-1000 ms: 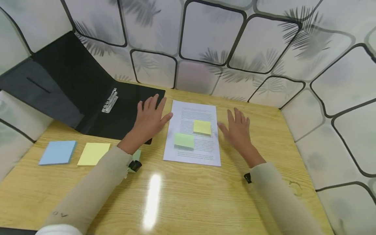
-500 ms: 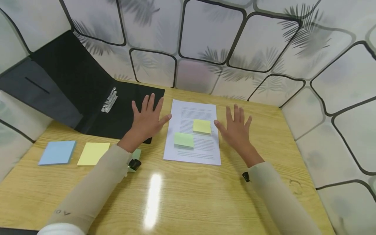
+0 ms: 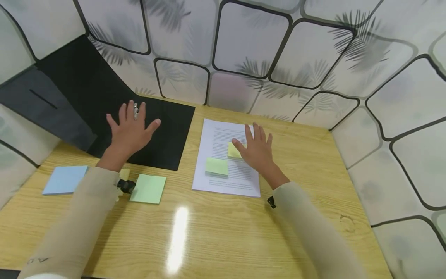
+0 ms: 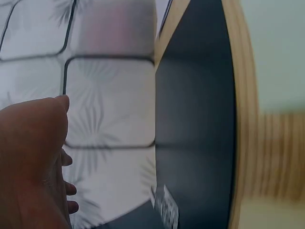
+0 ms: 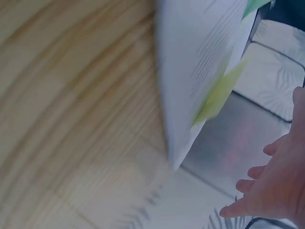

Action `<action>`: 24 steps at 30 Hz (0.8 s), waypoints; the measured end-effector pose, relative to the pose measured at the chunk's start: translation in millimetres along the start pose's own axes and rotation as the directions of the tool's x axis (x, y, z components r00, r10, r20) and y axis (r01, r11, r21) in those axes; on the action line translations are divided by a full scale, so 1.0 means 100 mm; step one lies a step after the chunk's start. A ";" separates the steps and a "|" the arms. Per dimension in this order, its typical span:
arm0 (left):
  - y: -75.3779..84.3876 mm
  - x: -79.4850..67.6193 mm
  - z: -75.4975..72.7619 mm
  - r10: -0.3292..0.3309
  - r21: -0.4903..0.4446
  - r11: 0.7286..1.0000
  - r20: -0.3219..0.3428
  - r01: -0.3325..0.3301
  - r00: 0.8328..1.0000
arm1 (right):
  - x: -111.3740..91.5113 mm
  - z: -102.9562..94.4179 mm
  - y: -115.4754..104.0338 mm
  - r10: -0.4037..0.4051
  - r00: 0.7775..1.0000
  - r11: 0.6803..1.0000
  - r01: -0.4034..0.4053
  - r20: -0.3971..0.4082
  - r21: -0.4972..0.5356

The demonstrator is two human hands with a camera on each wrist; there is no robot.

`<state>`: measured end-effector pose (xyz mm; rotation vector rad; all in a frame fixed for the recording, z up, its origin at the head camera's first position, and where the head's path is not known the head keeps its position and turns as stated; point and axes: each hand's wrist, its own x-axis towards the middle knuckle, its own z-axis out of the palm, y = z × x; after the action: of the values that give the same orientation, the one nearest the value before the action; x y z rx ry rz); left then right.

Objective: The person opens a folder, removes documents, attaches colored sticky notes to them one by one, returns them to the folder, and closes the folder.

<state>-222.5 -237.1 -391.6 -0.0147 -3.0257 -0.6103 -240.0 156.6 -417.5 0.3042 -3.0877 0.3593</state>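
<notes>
My left hand [image 3: 129,133], fingers spread, hovers over the black ring binder [image 3: 163,131] lying open on the table; it holds nothing and partly hides the metal clip [image 3: 136,110]. In the left wrist view that clip [image 4: 167,207] shows at the bottom, beyond the hand [image 4: 33,157]. My right hand [image 3: 258,153] is spread above the right side of a printed sheet [image 3: 209,135], also holding nothing. On the sheet are a green sticky note [image 3: 216,166] and a yellow sticky note [image 3: 234,151], the latter partly covered by the right hand. The right wrist view shows the yellow note [image 5: 221,93] with a lifted edge.
In front of the binder lie a blue sticky-note pad [image 3: 64,180], a yellow pad [image 3: 124,174] mostly behind the left sleeve, and a green pad [image 3: 148,188]. The wooden table [image 3: 223,232] meets a patterned wall [image 3: 251,38] behind, and the binder's raised cover [image 3: 83,77] leans against it.
Both hands have shifted left: the left from the binder's right edge to its clip, uncovering the green pad, the right from beside the sheet to over it. The papers have stayed put.
</notes>
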 end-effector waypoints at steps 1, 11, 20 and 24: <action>-0.07 -0.01 -0.06 -0.021 -0.009 1.000 -0.003 0.021 1.000 | 0.02 0.03 -0.06 -0.011 1.000 1.000 0.011 0.004 0.004; -0.75 -0.29 -0.49 -0.203 -0.126 0.974 -0.110 0.189 0.973 | 0.20 0.33 -0.70 -0.047 0.994 0.999 0.046 0.103 0.013; -0.96 -0.64 -0.55 -0.433 -0.410 0.873 -0.398 0.266 0.809 | 0.34 0.42 -1.21 -0.084 0.972 0.996 0.075 0.218 0.051; -0.98 -0.72 -0.52 -0.515 -0.503 0.826 -0.488 0.255 0.704 | 0.38 0.49 -1.41 -0.086 0.958 0.993 0.061 0.272 0.099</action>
<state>-150.3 -347.5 -386.0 0.6997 -2.2207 -1.0237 -249.1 3.6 -432.3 0.5129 -3.3244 0.4940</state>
